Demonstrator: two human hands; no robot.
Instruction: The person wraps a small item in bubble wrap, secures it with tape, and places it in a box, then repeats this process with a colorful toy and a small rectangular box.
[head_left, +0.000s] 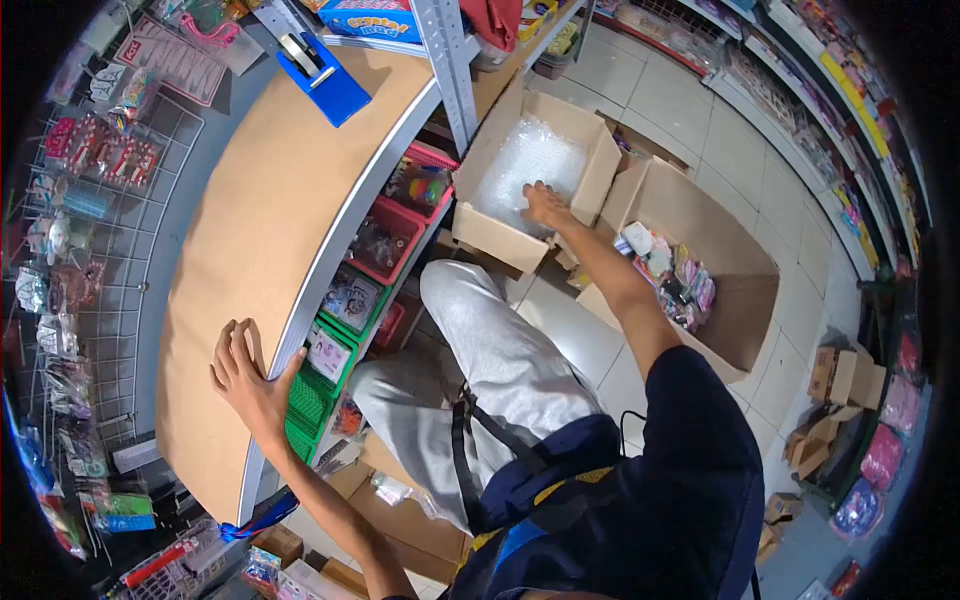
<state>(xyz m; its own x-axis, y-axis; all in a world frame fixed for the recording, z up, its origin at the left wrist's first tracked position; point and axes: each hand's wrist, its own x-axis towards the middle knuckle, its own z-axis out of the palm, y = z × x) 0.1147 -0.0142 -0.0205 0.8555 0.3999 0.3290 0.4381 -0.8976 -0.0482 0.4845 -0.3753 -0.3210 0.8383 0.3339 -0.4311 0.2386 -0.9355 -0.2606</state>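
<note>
Now | right hand (pixel 545 205): fingers open, pressing bubble wrap (pixel 525 158) in box (pixel 492 236) | left hand (pixel 250 378): splayed on shelf (pixel 260 200)

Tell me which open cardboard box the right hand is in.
The box with bubble wrap, beside the shelf; the right hand rests inside. The other box holds small packets.

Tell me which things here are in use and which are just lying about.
In use: right hand in box, on bubble wrap; left hand on shelf.
Lying about: tape dispenser, second box, baskets.
</note>
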